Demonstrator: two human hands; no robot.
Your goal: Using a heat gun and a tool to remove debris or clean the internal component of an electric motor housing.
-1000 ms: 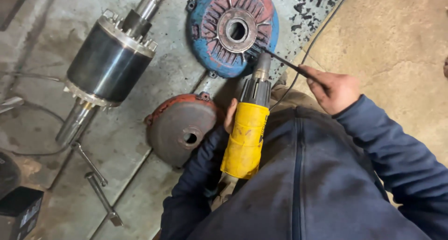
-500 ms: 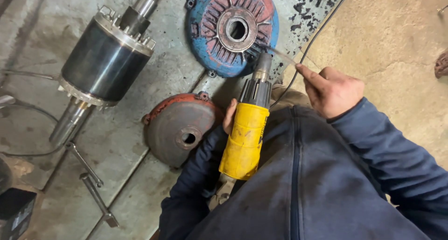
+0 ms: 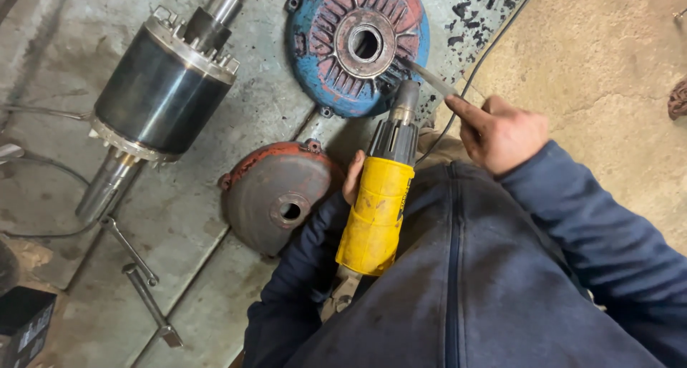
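Observation:
My left hand (image 3: 353, 177) grips a yellow heat gun (image 3: 378, 209), whose metal nozzle points up at the rim of a blue and red motor end cover (image 3: 356, 44) lying on the floor. Only the fingers of that hand show beside the tool's body. My right hand (image 3: 499, 130) holds a thin flat metal blade (image 3: 428, 78), index finger stretched along it. The blade's tip rests at the cover's lower right edge, just above the nozzle. My dark blue jacket fills the lower right of the view.
A black motor rotor on a steel shaft (image 3: 160, 90) lies at the upper left. A rusty red end cover (image 3: 275, 194) sits beside my left arm. Two wrenches (image 3: 140, 272) lie lower left, near a black box (image 3: 24, 323). A black cable (image 3: 485, 54) runs across the concrete floor.
My right hand has shifted slightly left and the blade has tilted, its tip staying near the blue cover's edge. The heat gun and my left hand have stayed in place.

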